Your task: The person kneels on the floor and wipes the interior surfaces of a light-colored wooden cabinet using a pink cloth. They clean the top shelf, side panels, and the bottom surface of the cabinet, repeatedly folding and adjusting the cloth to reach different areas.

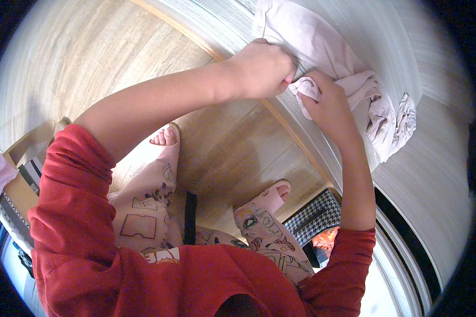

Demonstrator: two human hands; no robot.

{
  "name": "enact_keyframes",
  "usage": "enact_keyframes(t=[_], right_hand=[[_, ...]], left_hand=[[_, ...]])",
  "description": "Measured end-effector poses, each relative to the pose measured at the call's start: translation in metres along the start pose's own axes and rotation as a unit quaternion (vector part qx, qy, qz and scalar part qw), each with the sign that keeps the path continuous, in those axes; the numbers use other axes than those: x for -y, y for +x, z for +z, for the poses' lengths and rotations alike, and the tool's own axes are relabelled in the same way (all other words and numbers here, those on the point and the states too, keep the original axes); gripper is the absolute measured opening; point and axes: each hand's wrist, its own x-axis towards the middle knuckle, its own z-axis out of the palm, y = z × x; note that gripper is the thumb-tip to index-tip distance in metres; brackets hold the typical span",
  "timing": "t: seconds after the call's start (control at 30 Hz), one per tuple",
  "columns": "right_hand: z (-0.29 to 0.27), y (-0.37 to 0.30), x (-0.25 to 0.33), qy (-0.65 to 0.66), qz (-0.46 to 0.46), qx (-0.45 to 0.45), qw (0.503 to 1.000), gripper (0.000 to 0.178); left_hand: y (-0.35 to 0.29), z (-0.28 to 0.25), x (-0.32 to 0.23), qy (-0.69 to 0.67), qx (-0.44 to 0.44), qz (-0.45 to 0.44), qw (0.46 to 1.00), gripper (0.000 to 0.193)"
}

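A crumpled pale pink cloth garment (322, 37) lies across a grey wood-grain surface (365, 31) at the upper right. One end of it is gathered into ruffles at the far right. My left hand (264, 68) is closed in a fist at the garment's near edge, and its fingers hide what they grip there. Just to its right, my right hand (328, 103) pinches a bunched fold of the same cloth between thumb and fingers. The two hands are close together, with cloth between and behind them.
Below the surface's wooden edge is a wood-plank floor (217, 148), where my feet stand in pink slippers (280, 191). A black-and-white checked box (314, 214) stands by my right leg. At the far left is a wooden box (24, 174) with things in it.
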Motion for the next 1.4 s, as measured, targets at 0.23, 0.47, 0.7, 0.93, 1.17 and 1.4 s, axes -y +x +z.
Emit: enact_keyframes(t=[0.23, 0.47, 0.7, 0.93, 1.17, 1.4], right_hand=[[0.003, -0.003, -0.008, -0.031, -0.033, 0.004, 0.999, 0.023], [0.006, 0.002, 0.003, -0.164, -0.06, 0.016, 0.985, 0.022], [-0.008, -0.008, -0.007, -0.079, -0.049, 0.056, 0.994, 0.021], [0.0, -0.006, -0.009, -0.16, -0.078, 0.033, 0.983, 0.025], [-0.006, -0.024, -0.03, -0.099, -0.055, 0.023, 0.993, 0.029], [-0.01, -0.017, -0.029, -0.078, -0.062, 0.055, 0.994, 0.026]], left_hand=[[0.002, -0.002, -0.002, -0.007, 0.02, -0.018, 1.0, 0.006], [0.006, 0.001, -0.007, -0.004, 0.021, 0.008, 1.0, 0.01], [0.011, 0.003, -0.008, -0.026, 0.005, -0.008, 1.0, 0.009], [0.022, -0.005, -0.015, -0.018, 0.099, -0.001, 0.995, 0.014], [0.027, -0.001, -0.018, -0.005, 0.117, -0.029, 0.993, 0.018], [0.031, 0.003, -0.015, 0.01, 0.136, -0.047, 0.99, 0.022]])
